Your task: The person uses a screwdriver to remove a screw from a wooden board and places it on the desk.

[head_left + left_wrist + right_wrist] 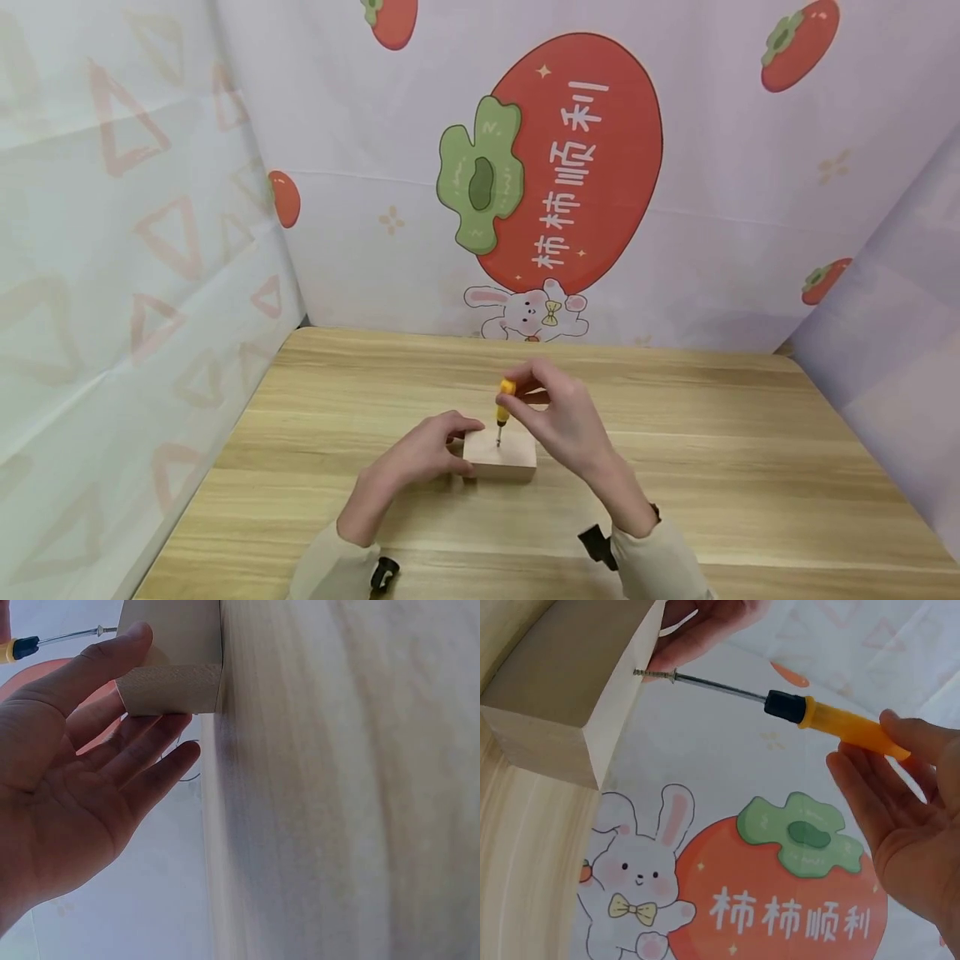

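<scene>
A pale wooden block (517, 454) lies on the table. My left hand (423, 450) grips its left end, thumb on the near side and fingers at the far side; the left wrist view shows the thumb (112, 656) against the block (176, 634). My right hand (562, 417) pinches the yellow handle of a screwdriver (503, 404) between thumb and fingertips. The screwdriver (847, 727) has a black collar and a thin metal shaft. Its tip meets the head of a screw (656, 674), whose point stands in the block's top face, most of its thread showing.
The wood-grain table (712, 467) spreads around the block. Behind it hangs a printed cloth (360, 250) with a large persimmon and a rabbit; another cloth (97, 275) hangs on the left. Black straps (597, 546) sit at the wrists.
</scene>
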A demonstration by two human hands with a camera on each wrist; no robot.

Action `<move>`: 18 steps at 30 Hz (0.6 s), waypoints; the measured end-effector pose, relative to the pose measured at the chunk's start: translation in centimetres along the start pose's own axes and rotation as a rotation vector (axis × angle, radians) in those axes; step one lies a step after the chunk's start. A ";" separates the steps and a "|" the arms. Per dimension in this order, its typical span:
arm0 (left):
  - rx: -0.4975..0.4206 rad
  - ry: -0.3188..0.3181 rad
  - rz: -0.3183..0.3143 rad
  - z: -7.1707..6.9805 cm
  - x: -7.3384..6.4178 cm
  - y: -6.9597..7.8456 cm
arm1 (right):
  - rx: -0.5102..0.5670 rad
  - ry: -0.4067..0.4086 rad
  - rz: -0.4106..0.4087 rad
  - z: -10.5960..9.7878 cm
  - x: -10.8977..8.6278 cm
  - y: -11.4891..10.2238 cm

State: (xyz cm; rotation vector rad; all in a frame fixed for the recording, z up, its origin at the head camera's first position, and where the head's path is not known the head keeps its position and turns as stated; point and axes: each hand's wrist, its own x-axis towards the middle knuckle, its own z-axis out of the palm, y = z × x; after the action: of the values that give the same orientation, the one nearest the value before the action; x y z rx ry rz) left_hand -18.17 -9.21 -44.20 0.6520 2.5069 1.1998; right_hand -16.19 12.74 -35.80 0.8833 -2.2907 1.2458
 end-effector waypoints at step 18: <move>-0.034 -0.012 -0.025 0.0 -0.1 0.1 | 0.101 -0.190 -0.129 -1.1 0.3 1.2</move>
State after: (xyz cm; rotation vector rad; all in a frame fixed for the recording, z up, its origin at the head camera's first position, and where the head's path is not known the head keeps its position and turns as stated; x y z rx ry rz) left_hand -18.12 -9.23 -44.13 0.6153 2.4715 1.2236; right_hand -17.23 14.07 -35.78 1.2126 -2.2871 1.2784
